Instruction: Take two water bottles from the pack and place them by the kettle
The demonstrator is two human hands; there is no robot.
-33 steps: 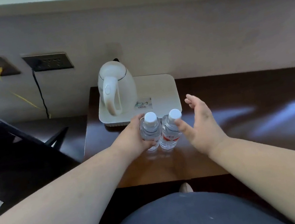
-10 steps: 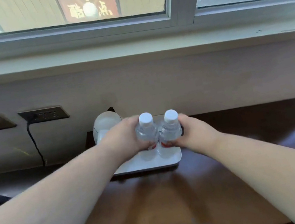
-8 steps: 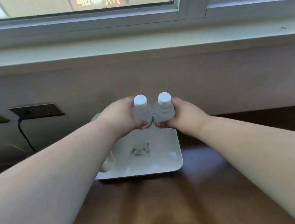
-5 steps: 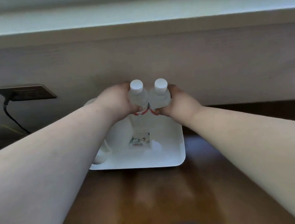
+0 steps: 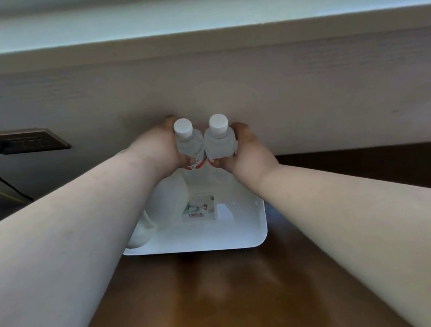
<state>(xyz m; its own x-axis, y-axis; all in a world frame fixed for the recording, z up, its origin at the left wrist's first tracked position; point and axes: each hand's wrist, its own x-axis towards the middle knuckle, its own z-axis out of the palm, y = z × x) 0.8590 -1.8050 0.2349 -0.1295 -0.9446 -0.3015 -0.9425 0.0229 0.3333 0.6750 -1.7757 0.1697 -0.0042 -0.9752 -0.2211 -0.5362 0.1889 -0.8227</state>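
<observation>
Two clear water bottles with white caps and red labels stand upright side by side at the back of the white tray [image 5: 222,241], close to the wall. My left hand [image 5: 161,151] grips the left bottle [image 5: 190,144]. My right hand [image 5: 243,148] grips the right bottle [image 5: 219,141]. The bottles touch each other. The white kettle [image 5: 160,216] sits on the tray's left part, mostly hidden under my left forearm; only its handle and lower body show. I cannot tell whether the bottle bases rest on the tray.
The tray lies on a dark wooden table [image 5: 231,290] against a pale wall. A small card [image 5: 199,209] lies on the tray. A wall socket [image 5: 23,141] with a black cord [image 5: 4,183] is at the left. A window sill runs above.
Both hands carried the two bottles from the table in front of the tray to the tray's back edge by the wall. The view has tilted downward.
</observation>
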